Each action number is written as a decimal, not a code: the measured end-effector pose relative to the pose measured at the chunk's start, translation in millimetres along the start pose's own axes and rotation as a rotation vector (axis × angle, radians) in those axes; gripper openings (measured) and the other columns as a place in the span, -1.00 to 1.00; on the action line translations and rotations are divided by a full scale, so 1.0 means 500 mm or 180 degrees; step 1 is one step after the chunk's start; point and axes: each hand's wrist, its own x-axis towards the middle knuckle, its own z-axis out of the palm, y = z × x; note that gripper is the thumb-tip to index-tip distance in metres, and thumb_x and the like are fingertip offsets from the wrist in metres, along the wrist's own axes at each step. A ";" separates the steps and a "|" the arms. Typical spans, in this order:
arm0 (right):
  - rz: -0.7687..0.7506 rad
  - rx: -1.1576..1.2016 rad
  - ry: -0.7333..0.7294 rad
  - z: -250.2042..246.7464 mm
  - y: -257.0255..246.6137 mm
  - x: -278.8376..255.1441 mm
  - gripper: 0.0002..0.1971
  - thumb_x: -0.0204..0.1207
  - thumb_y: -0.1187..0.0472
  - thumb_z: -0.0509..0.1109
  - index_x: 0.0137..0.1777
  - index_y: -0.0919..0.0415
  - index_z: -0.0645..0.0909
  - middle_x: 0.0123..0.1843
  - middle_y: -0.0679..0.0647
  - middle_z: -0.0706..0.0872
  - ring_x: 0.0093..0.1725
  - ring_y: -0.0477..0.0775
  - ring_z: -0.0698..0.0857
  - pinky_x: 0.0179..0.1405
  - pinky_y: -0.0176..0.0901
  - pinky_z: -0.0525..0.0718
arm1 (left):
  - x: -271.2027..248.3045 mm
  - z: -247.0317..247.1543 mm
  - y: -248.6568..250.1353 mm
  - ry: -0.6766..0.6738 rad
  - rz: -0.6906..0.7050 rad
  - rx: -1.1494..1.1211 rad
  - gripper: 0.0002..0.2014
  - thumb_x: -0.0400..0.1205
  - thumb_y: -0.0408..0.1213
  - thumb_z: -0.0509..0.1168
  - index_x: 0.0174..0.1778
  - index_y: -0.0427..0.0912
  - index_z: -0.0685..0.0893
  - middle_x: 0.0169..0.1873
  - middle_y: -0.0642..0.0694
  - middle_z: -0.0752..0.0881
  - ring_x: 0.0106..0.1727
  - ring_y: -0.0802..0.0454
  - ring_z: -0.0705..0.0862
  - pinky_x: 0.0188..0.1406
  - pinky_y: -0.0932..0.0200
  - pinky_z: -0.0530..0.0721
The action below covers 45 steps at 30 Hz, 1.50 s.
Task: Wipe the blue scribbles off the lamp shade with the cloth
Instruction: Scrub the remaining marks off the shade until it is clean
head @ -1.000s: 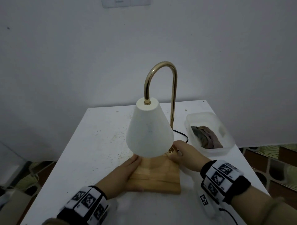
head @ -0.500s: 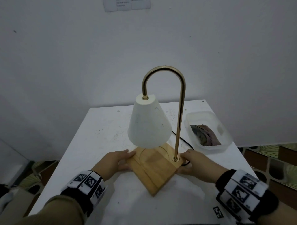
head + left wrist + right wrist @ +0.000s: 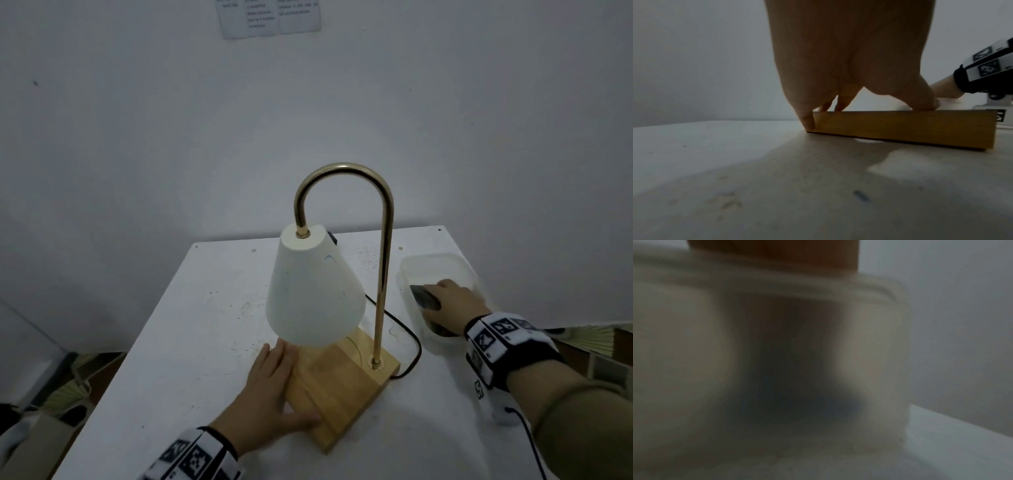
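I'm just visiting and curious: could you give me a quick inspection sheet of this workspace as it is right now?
Surface: white table, scuffed and speckled.
Job's things: lamp shade with faint blue scribbles; dark cloth in a translucent tub.
Clutter: nothing seen.
Hands: left hand rests flat on the lamp's wooden base; right hand is in the tub on the cloth, grip unclear.
Cables: black cord runs behind the base.
Surroundings: grey wall, posted paper sheets.
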 end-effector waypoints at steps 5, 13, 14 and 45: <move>0.0151 0.0470 0.0557 -0.035 -0.027 -0.018 -0.80 0.59 0.27 0.19 0.03 0.36 0.60 0.09 0.31 0.60 0.00 0.28 0.60 -0.05 -0.06 0.54 | -0.002 -0.004 -0.006 0.0023 0.0046 0.0335 0.25 0.14 0.67 0.04 0.64 0.06 -0.23 0.63 0.15 -0.22 0.65 0.00 -0.22 0.66 -0.01 -0.09; -0.1083 0.3488 0.2929 -0.143 -0.201 -0.377 -0.78 0.58 0.07 0.30 0.19 0.04 0.63 0.06 -0.07 0.60 0.03 -0.24 0.58 -0.04 -0.54 0.54 | -0.011 -0.005 0.008 0.0200 0.0064 0.0215 0.31 -0.06 0.76 -0.26 0.63 0.15 -0.19 0.62 0.11 -0.21 0.60 -0.02 -0.13 0.60 0.02 -0.02; -0.1257 0.3552 0.2887 -0.127 -0.231 -0.400 -0.72 0.56 0.05 0.27 0.23 0.05 0.62 0.10 -0.08 0.58 0.08 -0.23 0.59 -0.02 -0.54 0.56 | -0.009 -0.005 0.004 0.0212 0.0055 0.0115 0.33 -0.07 0.77 -0.26 0.63 0.15 -0.17 0.63 0.12 -0.18 0.60 -0.03 -0.11 0.59 0.02 -0.01; -0.1336 0.3489 0.3111 -0.118 -0.393 -0.354 -0.80 0.61 0.25 0.27 0.19 0.10 0.60 0.10 -0.16 0.52 0.14 -0.36 0.50 0.10 -0.59 0.46 | 0.002 -0.017 -0.007 -0.0097 0.0096 -0.0326 0.27 0.07 0.65 0.06 0.65 0.09 -0.15 0.62 0.22 -0.25 0.58 -0.11 -0.04 0.55 -0.01 0.15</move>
